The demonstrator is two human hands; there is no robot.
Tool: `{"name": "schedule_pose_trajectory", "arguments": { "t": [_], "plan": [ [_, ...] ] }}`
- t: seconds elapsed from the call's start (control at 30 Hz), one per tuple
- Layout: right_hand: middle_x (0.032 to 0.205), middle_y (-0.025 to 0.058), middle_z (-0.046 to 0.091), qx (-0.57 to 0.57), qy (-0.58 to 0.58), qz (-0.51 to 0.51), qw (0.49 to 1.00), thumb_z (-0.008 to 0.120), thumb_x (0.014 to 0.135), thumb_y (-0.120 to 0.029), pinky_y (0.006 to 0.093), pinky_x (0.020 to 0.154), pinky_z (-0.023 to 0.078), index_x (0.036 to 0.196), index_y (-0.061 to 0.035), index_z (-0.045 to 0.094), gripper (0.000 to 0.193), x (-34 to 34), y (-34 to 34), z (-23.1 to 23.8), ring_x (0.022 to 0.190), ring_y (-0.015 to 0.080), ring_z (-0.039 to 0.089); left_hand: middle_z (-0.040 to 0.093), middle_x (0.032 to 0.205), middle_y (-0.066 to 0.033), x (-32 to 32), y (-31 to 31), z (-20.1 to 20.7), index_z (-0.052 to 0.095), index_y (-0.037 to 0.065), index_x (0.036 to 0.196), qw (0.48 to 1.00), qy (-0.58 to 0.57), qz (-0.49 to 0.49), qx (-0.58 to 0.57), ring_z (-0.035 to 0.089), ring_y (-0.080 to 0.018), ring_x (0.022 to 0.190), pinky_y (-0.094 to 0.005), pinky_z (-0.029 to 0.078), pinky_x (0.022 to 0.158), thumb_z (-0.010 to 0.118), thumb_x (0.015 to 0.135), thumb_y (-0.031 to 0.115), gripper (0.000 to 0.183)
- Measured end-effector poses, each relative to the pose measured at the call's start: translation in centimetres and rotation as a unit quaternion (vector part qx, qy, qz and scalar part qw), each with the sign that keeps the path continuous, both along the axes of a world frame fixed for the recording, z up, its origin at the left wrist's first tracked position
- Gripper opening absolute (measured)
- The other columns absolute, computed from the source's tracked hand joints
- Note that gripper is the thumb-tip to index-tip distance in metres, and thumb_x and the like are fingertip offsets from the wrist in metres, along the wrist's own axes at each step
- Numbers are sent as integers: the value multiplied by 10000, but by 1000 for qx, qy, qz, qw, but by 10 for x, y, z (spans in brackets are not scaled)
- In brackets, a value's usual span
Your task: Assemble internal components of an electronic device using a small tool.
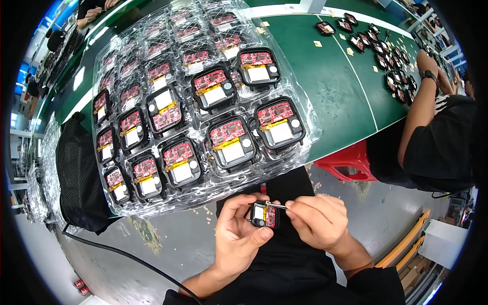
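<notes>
My left hand grips a small black device housing by its edges, low in front of my lap. Inside the housing I see a red circuit board, a white block and yellow tape. Pinched between thumb and fingers of my right hand is a thin metal tool, apparently tweezers. Its tip reaches the upper edge of the housing; whether it grips anything is too small to tell. Just beyond my hands, a clear plastic tray carries rows of similar open housings.
Under the tray is a green worktable, with a heap of more housings at its far right. A co-worker in a dark shirt sits to the right by a red stool. At left hang a black mesh bag and a black cable.
</notes>
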State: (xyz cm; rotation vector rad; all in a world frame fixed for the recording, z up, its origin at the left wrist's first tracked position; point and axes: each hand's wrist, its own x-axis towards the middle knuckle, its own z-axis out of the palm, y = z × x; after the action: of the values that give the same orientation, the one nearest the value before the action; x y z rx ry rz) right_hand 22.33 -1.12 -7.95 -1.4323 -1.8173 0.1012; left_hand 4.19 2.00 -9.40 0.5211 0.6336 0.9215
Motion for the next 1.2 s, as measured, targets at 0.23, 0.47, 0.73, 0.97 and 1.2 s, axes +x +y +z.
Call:
{"name": "schedule_pose_trajectory", "arguments": {
  "t": [0.23,0.47,0.73,0.97,1.2],
  "plan": [
    [807,73,680,-41,81,3,996,803,751,-31,290,526,496,941,-6,707,214,-2,1,-8,597,178,633,505,1342,-183,-1,-1,-1,492,31,1303,1000,-18,20,15,564,-290,1243,-384,506,1037,801,799,-70,600],
    [815,63,677,-22,-51,-1,998,810,731,-30,287,531,492,954,-21,713,243,-2,0,-3,593,171,620,500,1345,-177,-3,-4,-7,510,22,1290,999,26,31,30,551,-265,1245,-367,504,1033,813,780,-80,601],
    [804,72,677,-23,37,8,999,807,711,-2,289,510,488,963,-12,702,273,6,0,-6,573,190,615,497,1343,-177,3,0,-8,525,8,1282,997,26,31,70,543,-277,1265,-379,498,1049,809,781,-85,584],
    [805,90,688,-28,98,17,995,794,736,0,294,508,498,948,-9,698,234,3,-2,-18,574,204,636,475,1359,-176,1,-2,-8,525,5,1284,998,19,16,65,546,-274,1261,-380,508,1041,797,787,-98,576],
    [801,95,691,-57,128,-5,990,780,781,-5,316,528,525,931,-10,700,171,6,-4,-13,609,233,667,478,1357,-168,7,-1,-3,524,10,1285,998,19,-1,52,545,-255,1254,-345,511,1018,793,790,-103,574]
  ]
}}
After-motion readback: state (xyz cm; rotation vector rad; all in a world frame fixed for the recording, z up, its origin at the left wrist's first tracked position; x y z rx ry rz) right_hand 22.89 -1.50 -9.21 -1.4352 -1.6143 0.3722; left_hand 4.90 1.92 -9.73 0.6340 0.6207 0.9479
